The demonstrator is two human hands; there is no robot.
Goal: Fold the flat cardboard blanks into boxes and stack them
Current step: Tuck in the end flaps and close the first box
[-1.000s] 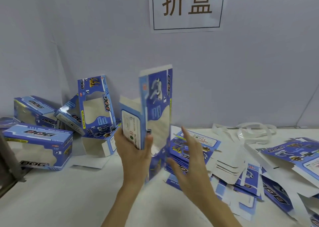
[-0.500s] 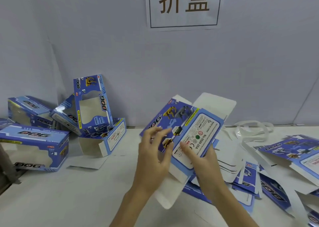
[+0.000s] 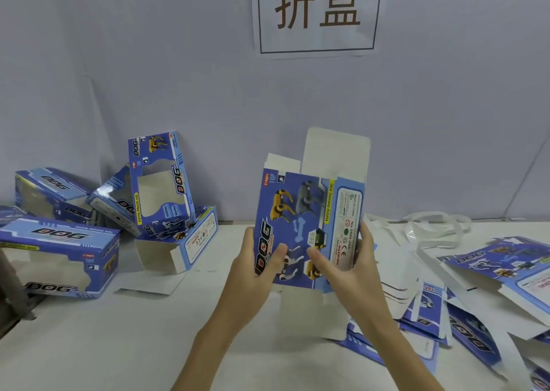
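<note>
Two hands hold one blue printed blank point(image 3: 300, 227) upright above the tabletop point(image 3: 119, 346): the left hand point(image 3: 253, 271) is curled round its left edge with the thumb pressed on the front, and the right hand point(image 3: 345, 259) is wrapped round its right edge. The card is judged light, thin and springy, stiff only along its creases, so it is best held by the long side edges. White flaps point(image 3: 333, 155) stand unfolded at the top, and crushing of the panels is the likely risk.

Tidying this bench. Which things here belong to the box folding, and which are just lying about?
Job:
blank, gripped by left hand and right hand
flat blanks
folded boxes

Lying about:
white straps
wall sign
</note>
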